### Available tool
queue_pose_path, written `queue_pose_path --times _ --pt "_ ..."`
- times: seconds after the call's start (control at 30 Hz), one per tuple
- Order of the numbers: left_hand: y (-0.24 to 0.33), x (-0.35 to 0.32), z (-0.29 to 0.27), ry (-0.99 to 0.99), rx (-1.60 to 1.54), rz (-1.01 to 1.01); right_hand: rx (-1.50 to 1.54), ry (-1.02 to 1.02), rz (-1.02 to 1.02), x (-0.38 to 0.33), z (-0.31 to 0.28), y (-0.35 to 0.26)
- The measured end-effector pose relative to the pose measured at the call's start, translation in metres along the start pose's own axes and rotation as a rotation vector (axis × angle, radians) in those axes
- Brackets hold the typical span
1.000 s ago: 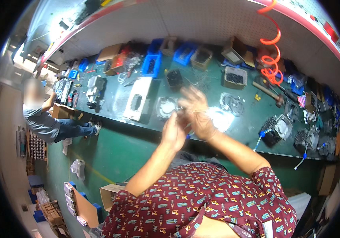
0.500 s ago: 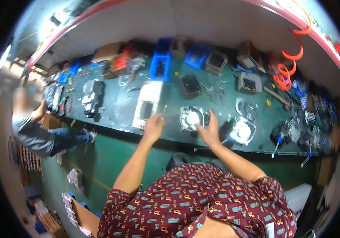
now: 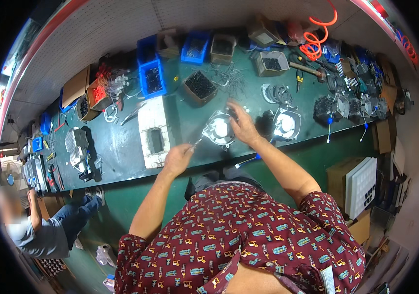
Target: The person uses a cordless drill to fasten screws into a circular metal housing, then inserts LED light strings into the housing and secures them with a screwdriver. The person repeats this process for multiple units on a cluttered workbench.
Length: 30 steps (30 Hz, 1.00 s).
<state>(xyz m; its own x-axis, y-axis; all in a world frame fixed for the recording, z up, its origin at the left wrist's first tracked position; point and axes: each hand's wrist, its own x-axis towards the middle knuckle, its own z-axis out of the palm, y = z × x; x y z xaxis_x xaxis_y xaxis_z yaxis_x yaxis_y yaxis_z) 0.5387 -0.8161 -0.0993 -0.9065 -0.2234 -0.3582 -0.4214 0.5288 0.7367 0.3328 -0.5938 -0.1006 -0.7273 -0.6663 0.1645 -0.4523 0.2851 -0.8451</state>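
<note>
A round, silvery metal housing [image 3: 219, 129] with a bright, shiny centre lies on the green bench in front of me. My right hand [image 3: 244, 126] grips its right edge, fingers over the far side and thumb nearer me. Close to the housing's lower left rim is my left hand [image 3: 177, 159], closed with the fingertips pinching a thin metal piece [image 3: 197, 143], too small to name. Right of my right hand rests a second, similar housing [image 3: 286, 124] with a blue-tipped cable. A white block [image 3: 153, 132] with a rectangular recess stands left of my left hand.
Blue bins [image 3: 152, 78] and an open box of small dark parts [image 3: 199, 87] line the back. A hammer [image 3: 307, 70] and yellow-handled pliers [image 3: 299, 80] lie back right. An orange coiled hose [image 3: 312, 46] hangs above. At far left is another person [image 3: 43, 237].
My view has swung, so the bench appears tilted. My right hand has moved further round the housing's far right side, and the housing now sits turned. My left hand still pinches the thin piece.
</note>
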Motion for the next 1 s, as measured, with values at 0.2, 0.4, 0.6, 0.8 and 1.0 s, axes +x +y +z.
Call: queue_pose_path --times 0.2,0.4,0.6,0.8,1.0 --pt "0.003 0.016 0.012 0.028 -0.040 0.088 0.048 0.058 -0.028 0.000 0.004 0.000" --pt "0.003 0.022 0.009 -0.063 -0.110 0.034 0.091 0.071 -0.007 0.000 0.005 0.000" --pt "0.019 0.019 0.001 -0.151 -0.097 -0.004 0.041 0.065 0.010 0.001 0.004 -0.001" --pt "0.000 0.034 0.017 -0.187 -0.255 0.045 0.053 0.071 0.019 0.001 0.003 -0.005" --pt "0.011 0.045 -0.002 -0.509 -0.593 -0.255 0.031 0.075 -0.014 0.000 0.003 -0.002"
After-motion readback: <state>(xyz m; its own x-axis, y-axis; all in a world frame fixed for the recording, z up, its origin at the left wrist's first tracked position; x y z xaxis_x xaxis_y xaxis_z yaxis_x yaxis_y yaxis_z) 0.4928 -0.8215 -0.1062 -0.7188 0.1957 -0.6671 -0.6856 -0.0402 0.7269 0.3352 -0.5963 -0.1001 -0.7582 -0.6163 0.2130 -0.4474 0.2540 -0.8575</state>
